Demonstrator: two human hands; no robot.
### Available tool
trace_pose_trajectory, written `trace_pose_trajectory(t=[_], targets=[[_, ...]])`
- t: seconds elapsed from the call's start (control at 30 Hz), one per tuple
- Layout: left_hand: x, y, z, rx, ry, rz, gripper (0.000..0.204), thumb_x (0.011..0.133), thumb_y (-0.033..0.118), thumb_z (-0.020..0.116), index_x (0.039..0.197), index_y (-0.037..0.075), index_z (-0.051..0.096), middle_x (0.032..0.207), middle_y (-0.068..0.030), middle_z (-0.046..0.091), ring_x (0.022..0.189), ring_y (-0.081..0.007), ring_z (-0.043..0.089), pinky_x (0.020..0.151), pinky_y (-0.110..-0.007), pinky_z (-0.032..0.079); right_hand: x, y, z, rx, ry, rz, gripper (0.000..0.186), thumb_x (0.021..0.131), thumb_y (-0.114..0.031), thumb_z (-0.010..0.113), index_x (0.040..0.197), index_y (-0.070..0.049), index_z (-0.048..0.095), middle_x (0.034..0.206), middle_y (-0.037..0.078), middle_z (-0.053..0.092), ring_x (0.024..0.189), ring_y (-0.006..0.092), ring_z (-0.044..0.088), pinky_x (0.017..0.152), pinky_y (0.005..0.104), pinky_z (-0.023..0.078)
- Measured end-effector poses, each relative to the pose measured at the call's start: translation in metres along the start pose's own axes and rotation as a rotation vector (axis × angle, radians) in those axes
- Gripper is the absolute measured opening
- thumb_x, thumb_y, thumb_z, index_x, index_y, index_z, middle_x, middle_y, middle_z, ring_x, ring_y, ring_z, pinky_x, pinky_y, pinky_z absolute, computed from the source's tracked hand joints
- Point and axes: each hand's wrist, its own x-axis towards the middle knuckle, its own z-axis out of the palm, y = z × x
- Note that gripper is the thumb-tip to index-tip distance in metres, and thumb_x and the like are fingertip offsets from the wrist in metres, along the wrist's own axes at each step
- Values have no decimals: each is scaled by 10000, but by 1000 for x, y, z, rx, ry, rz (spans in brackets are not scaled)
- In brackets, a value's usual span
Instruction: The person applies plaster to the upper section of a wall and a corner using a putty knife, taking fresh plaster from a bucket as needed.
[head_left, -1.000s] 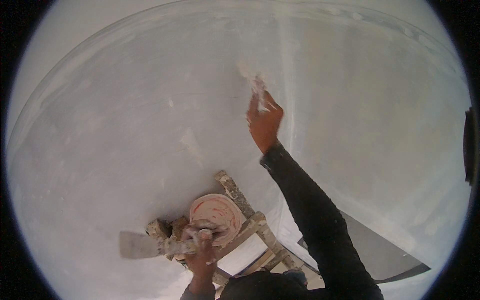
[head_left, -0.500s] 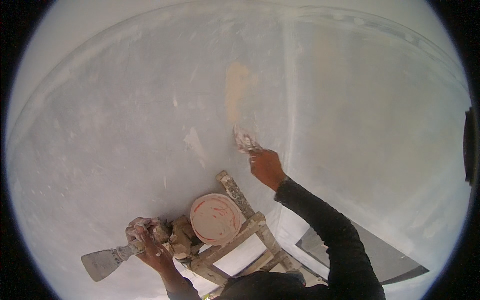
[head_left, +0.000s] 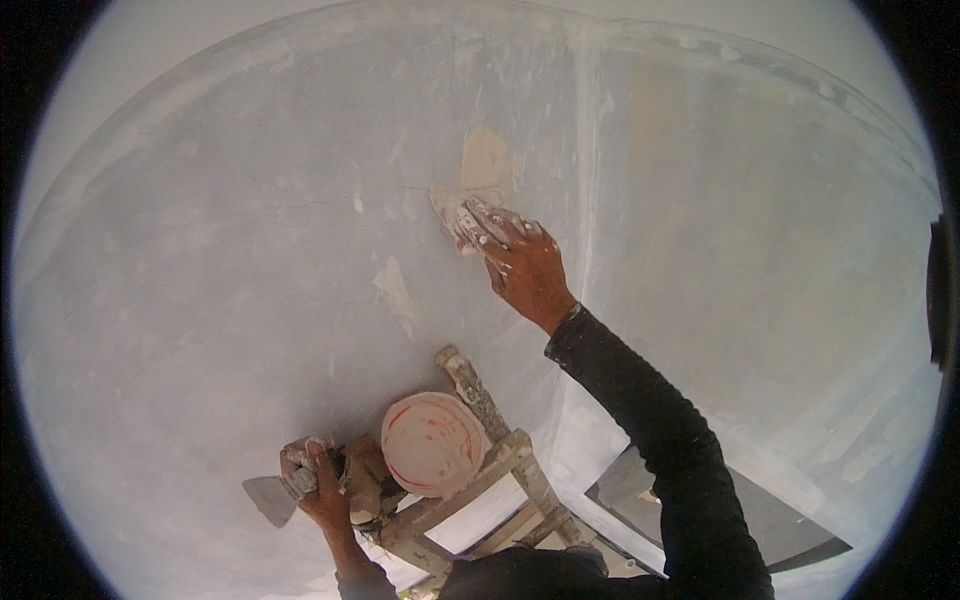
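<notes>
A tan patch (head_left: 485, 155) sits high on the grey wall (head_left: 200, 250), near the corner line, at 11 o'clock from the right hand (head_left: 525, 265). That hand is closed around a thin flat tool (head_left: 447, 212) with paste on it. The tool is at the wall by the low end of the patch, its edge poking out at 10 o'clock from the hand. I think this spot is only part done: the paste looks smeared and bumpy by the tool, and the tan bit above looks neater. I can't tell if the tan bit is new paste or bare wall. A thin line like a crack (head_left: 400, 187) runs off at about 9 o'clock from the patch, and it looks not filled yet. A whitish mark (head_left: 395, 290) at 7 o'clock from the patch may need smoothing too. The tub (head_left: 433, 445) of pinkish paste is at 7 o'clock from the right hand, so there seems to be plenty left. A wooden frame (head_left: 470, 385) goes past it, starting at 1 o'clock. Brown lumps (head_left: 365, 475) are at 8 o'clock, just beside the tub. Past them, the left hand (head_left: 317, 482) grips a scraper (head_left: 270, 500), its blade pointing to 8 o'clock, away from the patch.
</notes>
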Motion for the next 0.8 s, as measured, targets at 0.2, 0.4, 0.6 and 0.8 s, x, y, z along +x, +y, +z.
trace_pose_trajectory(t=[0.2,0.4,0.6,0.8], targets=[[4,5,-11,133,-57,-106,196,987,228,538,898,57,503,821,-36,508,745,-131,479,674,-279,427,-27,4,17,29,-56,54,475,786,-65,637,1249,-167,604,1375,80,504,1258,287,468,1051,498,364],[14,-7,7,212,-53,-118,224,990,250,517,876,58,495,718,-56,556,638,-142,550,572,-282,440,-174,24,47,196,-412,73,595,775,-46,616,1345,-184,514,1415,83,456,1317,303,410,1073,538,318],[12,-18,1,158,13,-128,263,993,283,503,862,55,485,682,-57,577,583,-122,549,506,-267,423,-54,15,13,210,26,34,574,776,-70,646,1323,-199,529,1373,86,498,1296,306,438,1073,507,346],[14,-22,2,235,14,-62,273,989,311,523,899,54,493,736,-29,544,656,-113,537,566,-260,427,-16,11,44,200,-70,-104,587,772,-125,703,1321,-237,529,1414,70,472,1329,289,409,1095,508,323]])
